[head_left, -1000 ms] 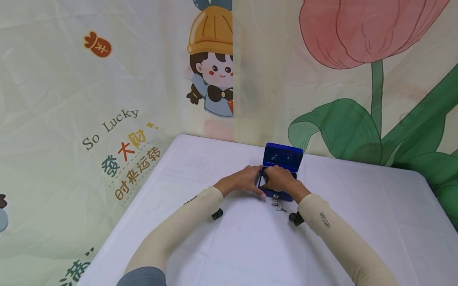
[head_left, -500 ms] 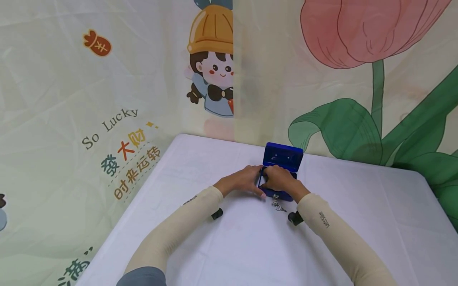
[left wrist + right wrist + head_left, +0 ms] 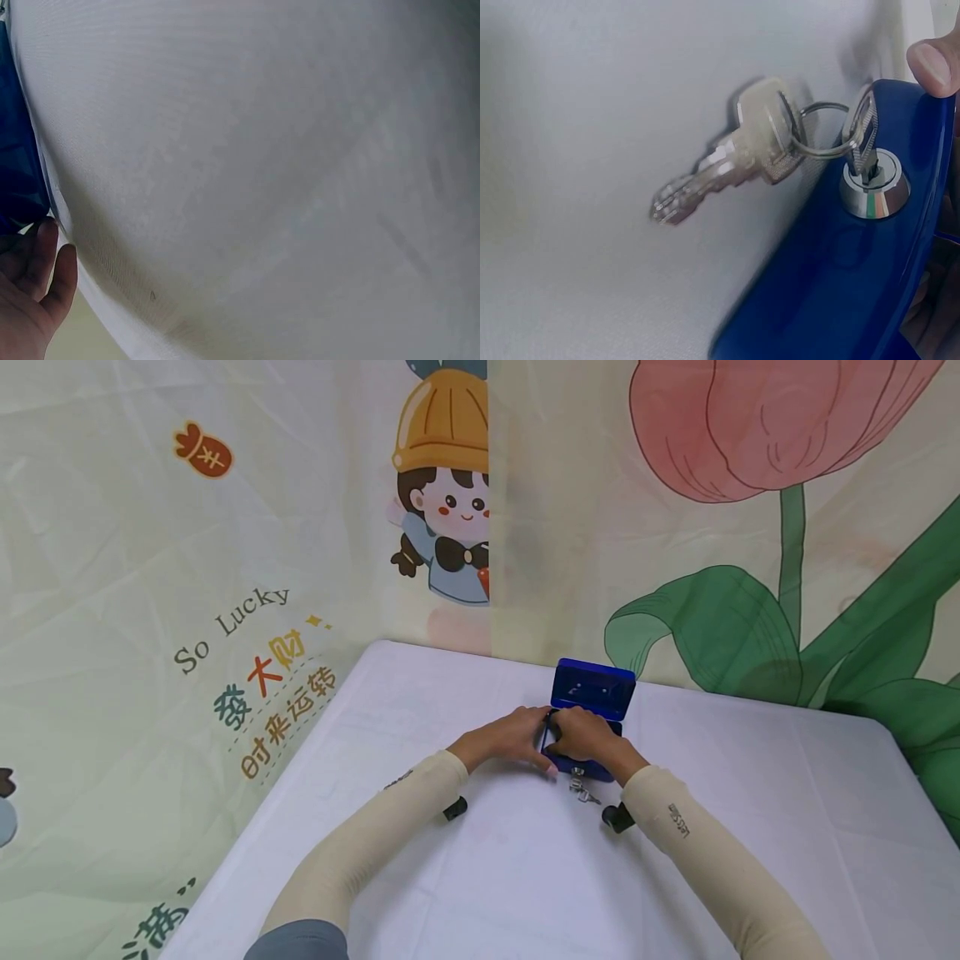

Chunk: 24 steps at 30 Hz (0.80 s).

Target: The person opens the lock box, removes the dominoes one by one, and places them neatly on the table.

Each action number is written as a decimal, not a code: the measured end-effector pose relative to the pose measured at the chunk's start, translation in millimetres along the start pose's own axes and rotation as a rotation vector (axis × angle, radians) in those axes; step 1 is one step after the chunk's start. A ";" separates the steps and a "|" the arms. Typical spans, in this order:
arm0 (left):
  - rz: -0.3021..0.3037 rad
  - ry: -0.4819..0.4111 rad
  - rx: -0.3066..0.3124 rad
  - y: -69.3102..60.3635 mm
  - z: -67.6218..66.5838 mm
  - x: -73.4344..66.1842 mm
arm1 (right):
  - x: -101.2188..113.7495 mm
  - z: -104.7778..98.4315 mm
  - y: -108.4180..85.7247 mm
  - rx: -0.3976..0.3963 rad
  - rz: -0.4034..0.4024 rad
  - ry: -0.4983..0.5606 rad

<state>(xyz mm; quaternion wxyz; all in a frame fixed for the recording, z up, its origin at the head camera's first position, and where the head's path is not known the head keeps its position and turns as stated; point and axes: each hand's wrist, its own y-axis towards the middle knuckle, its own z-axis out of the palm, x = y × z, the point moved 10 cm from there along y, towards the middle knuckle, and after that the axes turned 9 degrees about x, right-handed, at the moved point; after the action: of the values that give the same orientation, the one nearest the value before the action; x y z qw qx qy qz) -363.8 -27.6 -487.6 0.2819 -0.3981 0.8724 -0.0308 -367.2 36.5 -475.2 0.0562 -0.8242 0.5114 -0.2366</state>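
Bracing blue cash box (image 3: 598,771) on bench (image 3: 487,893) with left hand (image 3: 517,739), clasping its left side between thumb and fingers. Holding right hand (image 3: 587,735) inside; cannot tell its grip. Working with lid (image 3: 594,688) already raised, key (image 3: 865,135) in lock (image 3: 874,199); probably leaving inside work and closing undone.

Worn long: tight beige fabric sleeves (image 3: 720,852)
Printed on both: small dark lettering (image 3: 678,821)
Seen above left: grey-blue cloth edge (image 3: 300,941)
Mounted under cuffs: small black rounded devices (image 3: 455,809)

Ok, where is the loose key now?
In the right wrist view, the loose key is near the middle, left of the silver lock on the blue cash box, joined by a key ring to the inserted key.
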 end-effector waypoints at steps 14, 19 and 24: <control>-0.003 -0.013 0.010 -4.5 1.4 0.6 | 3.6 2.2 -4.9 0.018 0.014 0.000; 0.000 -0.005 0.016 -7.9 2.8 -0.8 | 5.2 2.3 -8.5 0.015 0.018 -0.006; 0.005 -0.007 0.014 -12.1 1.7 -3.8 | 5.6 -0.1 -11.6 0.016 0.033 -0.023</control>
<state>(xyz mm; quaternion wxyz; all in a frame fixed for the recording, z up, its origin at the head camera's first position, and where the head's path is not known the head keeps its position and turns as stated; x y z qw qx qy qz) -352.7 -32.8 -483.9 0.2879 -0.3943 0.8720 -0.0348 -355.8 37.1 -469.4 0.0724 -0.8179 0.5223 -0.2301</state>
